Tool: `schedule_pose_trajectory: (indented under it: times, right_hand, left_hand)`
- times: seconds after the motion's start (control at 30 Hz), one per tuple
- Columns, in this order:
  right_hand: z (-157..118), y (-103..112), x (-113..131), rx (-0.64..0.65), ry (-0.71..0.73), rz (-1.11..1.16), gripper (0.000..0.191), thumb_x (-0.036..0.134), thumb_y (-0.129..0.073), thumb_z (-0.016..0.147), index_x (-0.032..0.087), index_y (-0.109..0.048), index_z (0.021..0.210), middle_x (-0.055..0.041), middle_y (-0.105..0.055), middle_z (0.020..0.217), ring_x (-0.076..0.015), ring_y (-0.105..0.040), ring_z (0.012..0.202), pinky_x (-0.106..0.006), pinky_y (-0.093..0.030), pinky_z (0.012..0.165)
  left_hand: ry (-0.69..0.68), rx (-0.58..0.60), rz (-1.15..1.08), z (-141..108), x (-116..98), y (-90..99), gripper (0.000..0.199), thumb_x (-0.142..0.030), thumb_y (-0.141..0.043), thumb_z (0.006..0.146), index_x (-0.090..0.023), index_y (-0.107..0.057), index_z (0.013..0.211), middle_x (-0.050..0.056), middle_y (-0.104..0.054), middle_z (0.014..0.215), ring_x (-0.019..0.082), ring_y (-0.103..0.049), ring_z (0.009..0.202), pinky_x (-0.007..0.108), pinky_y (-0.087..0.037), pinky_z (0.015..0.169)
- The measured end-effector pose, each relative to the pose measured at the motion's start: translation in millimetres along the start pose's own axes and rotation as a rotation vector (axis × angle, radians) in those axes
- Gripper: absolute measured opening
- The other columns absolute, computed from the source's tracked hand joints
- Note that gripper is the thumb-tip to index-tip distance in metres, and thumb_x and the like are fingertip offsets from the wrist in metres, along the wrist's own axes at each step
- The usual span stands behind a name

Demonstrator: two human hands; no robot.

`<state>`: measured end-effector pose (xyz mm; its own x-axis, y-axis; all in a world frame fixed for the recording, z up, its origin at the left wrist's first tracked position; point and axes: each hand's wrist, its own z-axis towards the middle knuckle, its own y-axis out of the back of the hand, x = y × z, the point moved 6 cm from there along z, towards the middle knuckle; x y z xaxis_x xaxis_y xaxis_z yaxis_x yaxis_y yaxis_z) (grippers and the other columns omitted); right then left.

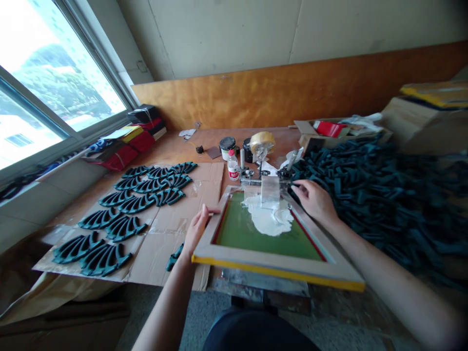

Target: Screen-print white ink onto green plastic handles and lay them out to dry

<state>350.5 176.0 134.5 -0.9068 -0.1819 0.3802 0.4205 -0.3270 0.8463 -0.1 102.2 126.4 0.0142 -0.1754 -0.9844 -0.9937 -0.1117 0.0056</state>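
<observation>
Head view, hands [257, 213] at screen frame [281, 273], bottle [233, 165] with red label, text unreadable

**A:** ok so your left forearm [164, 304] gets cut off at the bottom edge and hides part of the small green piece [171, 260] below your left hand [197, 228].

**B:** yep, and right of your right hand [316, 201] the green pile [383, 200] goes super blurry.

**A:** bottle [233, 166] between your hands, label's too tiny to read.

**B:** can't see what's directly under your screen frame [270, 267] either lol
</observation>
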Motion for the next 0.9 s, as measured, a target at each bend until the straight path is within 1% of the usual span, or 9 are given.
schedule_pose_trajectory:
  times: [0.07,0.17,0.3,0.4,0.5,0.57,0.67,0.77,0.9]
  right_hand:
    - [-24.7,-14.0,-16.7,0.084,-0.035,0.027,0.033,0.047,-0.043,0.091,0.021,-0.064,0.095,-0.0058,-0.063,0.086,-0.0218,-0.061,0.077,-0.034,-0.049,0.069]
    - [-76.4,-56.6,-11.7,0.268,0.039,0.041,0.033,0.051,-0.048,0.088,0.022,-0.060,0.079,-0.0039,-0.061,0.081,-0.0203,-0.060,0.073,-0.032,-0.048,0.065]
    - [-119.8,-100.8,13.1,0.387,0.128,-0.061,0.021,0.039,-0.053,0.088,0.020,-0.054,0.079,-0.0090,-0.062,0.089,-0.0221,-0.061,0.084,-0.031,-0.045,0.073]
    - [-124.7,-104.5,23.5,0.421,-0.002,-0.072,0.016,0.030,-0.046,0.093,0.019,-0.051,0.083,-0.0069,-0.063,0.078,-0.0210,-0.062,0.074,-0.030,-0.043,0.065]
    - [-131.7,-85.2,55.9,0.273,-0.017,0.016,0.019,0.032,-0.040,0.096,0.020,-0.048,0.084,-0.0058,-0.061,0.077,-0.0204,-0.061,0.073,-0.030,-0.044,0.064]
    - [-142.6,-72.1,91.9,0.161,0.131,0.071,0.017,0.030,-0.041,0.096,0.020,-0.049,0.085,-0.0071,-0.061,0.083,-0.0217,-0.060,0.081,-0.033,-0.046,0.072]
    - [-154.2,-65.2,127.3,0.192,0.425,0.191,0.011,0.025,-0.045,0.094,0.021,-0.052,0.087,-0.0063,-0.062,0.090,-0.0218,-0.058,0.089,-0.035,-0.046,0.081]
    - [-132.2,-63.2,84.1,0.250,0.425,0.229,0.014,0.024,-0.044,0.094,0.023,-0.056,0.086,-0.0057,-0.062,0.094,-0.0215,-0.059,0.091,-0.036,-0.047,0.083]
    - [-77.1,-70.5,-66.8,0.134,0.090,-0.029,0.017,0.023,-0.043,0.088,0.022,-0.060,0.088,-0.0150,-0.064,0.093,-0.0304,-0.060,0.091,-0.045,-0.047,0.083]
  left_hand:
    - [-0.113,-0.032,-0.111,14.9,-29.7,-7.9,0.056,-0.066,-0.047,0.082,-0.015,-0.067,0.094,0.004,-0.069,0.079,0.016,-0.063,0.070,0.024,-0.048,0.060]
    - [-0.240,-0.035,-0.178,36.0,-66.4,-21.9,0.051,-0.063,-0.045,0.085,-0.016,-0.063,0.093,0.007,-0.071,0.085,0.018,-0.066,0.081,0.023,-0.048,0.060]
    - [-0.286,-0.109,-0.205,38.2,-73.0,-32.7,0.050,-0.063,-0.042,0.086,-0.019,-0.059,0.101,0.006,-0.071,0.087,0.017,-0.067,0.083,0.023,-0.049,0.062]
    - [-0.060,-0.088,-0.170,8.4,-18.8,-49.1,0.058,-0.067,-0.048,0.081,-0.016,-0.060,0.104,0.009,-0.072,0.083,0.017,-0.067,0.073,0.023,-0.049,0.057]
    - [0.415,0.240,-0.090,-47.1,66.1,-88.9,0.067,-0.071,-0.059,0.069,-0.010,-0.066,0.095,0.016,-0.072,0.084,0.023,-0.069,0.072,0.026,-0.049,0.050]
    - [0.507,0.225,-0.201,-75.8,100.1,-100.8,0.063,-0.069,-0.061,0.070,-0.012,-0.067,0.096,0.016,-0.072,0.095,0.026,-0.069,0.084,0.028,-0.052,0.056]
    - [0.500,0.053,-0.360,-88.5,123.0,-93.1,0.056,-0.063,-0.066,0.070,-0.014,-0.065,0.096,0.011,-0.072,0.093,0.021,-0.069,0.083,0.026,-0.054,0.060]
    - [0.463,-0.103,-0.325,-80.3,135.6,-52.2,0.052,-0.059,-0.067,0.072,-0.016,-0.062,0.100,0.011,-0.072,0.099,0.019,-0.069,0.080,0.024,-0.054,0.056]
    - [0.412,-0.447,-0.216,-80.2,163.8,40.3,0.040,-0.056,-0.057,0.082,-0.017,-0.054,0.089,0.011,-0.072,0.096,0.017,-0.071,0.068,0.026,-0.055,0.056]
